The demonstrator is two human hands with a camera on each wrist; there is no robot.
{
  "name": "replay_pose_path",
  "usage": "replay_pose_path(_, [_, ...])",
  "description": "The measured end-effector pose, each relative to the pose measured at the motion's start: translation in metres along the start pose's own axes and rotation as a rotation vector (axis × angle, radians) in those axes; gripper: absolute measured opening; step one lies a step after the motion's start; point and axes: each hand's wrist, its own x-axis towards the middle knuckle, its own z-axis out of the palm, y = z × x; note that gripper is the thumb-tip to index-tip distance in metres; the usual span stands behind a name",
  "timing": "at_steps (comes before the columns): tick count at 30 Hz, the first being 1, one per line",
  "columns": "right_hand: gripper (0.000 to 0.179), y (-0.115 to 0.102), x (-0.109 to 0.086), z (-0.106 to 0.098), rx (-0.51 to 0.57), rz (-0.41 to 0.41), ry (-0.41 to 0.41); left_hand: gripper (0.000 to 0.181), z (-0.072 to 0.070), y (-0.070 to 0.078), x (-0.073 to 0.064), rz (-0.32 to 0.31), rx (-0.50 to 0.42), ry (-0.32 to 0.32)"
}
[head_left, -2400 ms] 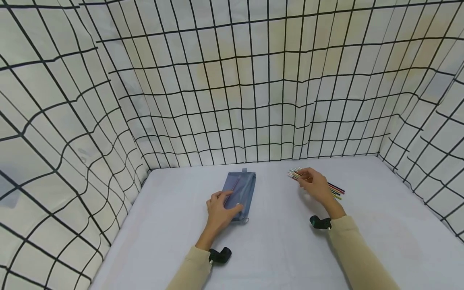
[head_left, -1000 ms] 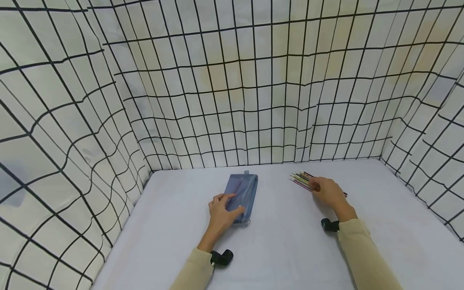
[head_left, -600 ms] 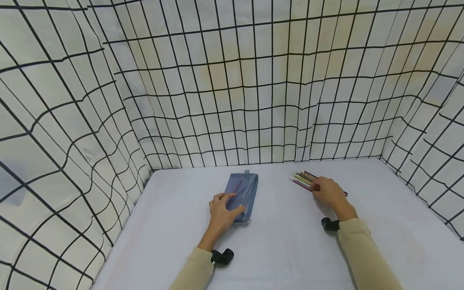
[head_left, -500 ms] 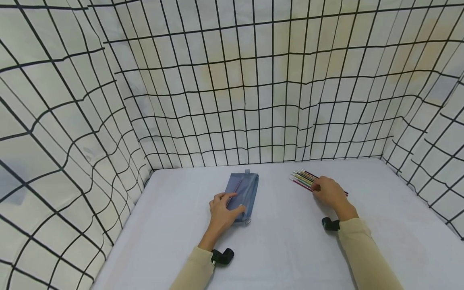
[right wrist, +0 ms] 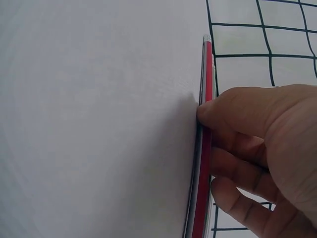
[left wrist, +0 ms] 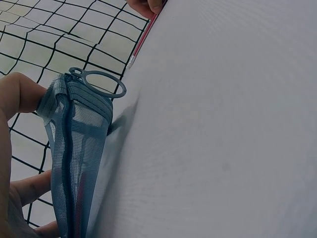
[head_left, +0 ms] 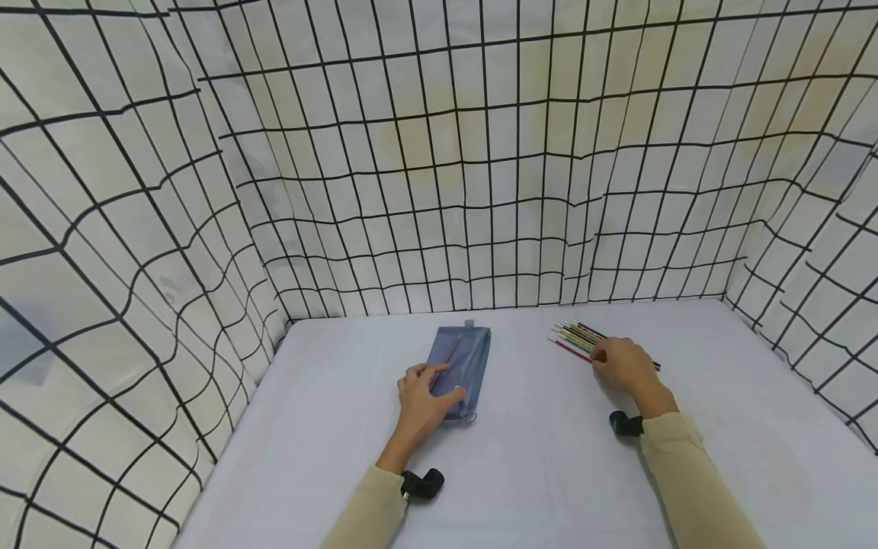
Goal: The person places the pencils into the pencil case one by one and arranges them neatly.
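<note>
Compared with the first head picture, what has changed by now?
The right hand has moved rightward along the pencils, from near their left ends toward their right ends, and now pinches them there; more of their left part shows. The left hand stays on the blue mesh zip pouch.

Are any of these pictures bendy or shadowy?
Head view: the gridded wall's lines look wavy, though I can't tell if lens or cloth does it; left wrist view: a soft shadow beside the blue mesh pouch; right wrist view: a broad, blurry-edged shadow on the white table beside the pencils.
</note>
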Motion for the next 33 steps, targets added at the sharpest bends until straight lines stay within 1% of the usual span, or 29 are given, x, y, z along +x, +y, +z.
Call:
replay_pose_path(4, [0.02,0.001,0.0,-0.001,0.009,-0.008,0.011,0.06,0.0,0.0,0.0,0.003,0.001,0.0])
replay_pose_path(7, [0.023,0.003,0.0,-0.002,0.038,-0.022,0.032,0.06,0.0,0.0,-0.001,0.004,0.003,0.0])
replay_pose_path(13, [0.03,0.002,0.0,-0.009,0.146,-0.047,0.068,0.059,0.001,-0.001,0.0,0.005,0.002,0.001])
replay_pose_path(19, [0.034,-0.003,0.0,-0.013,0.277,-0.057,0.052,0.059,0.0,0.0,0.0,0.009,0.005,0.004])
replay_pose_path(23, [0.036,-0.007,-0.001,-0.014,0.359,-0.042,0.031,0.058,0.0,-0.001,0.0,0.002,-0.001,0.004])
replay_pose_path(28, [0.036,-0.013,-0.001,-0.012,0.46,-0.023,0.005,0.056,-0.001,0.0,0.0,0.004,0.0,0.004])
replay_pose_path(33, [0.034,-0.019,-0.001,-0.006,0.573,-0.032,-0.009,0.053,-0.001,0.001,0.0,0.003,-0.001,0.004])
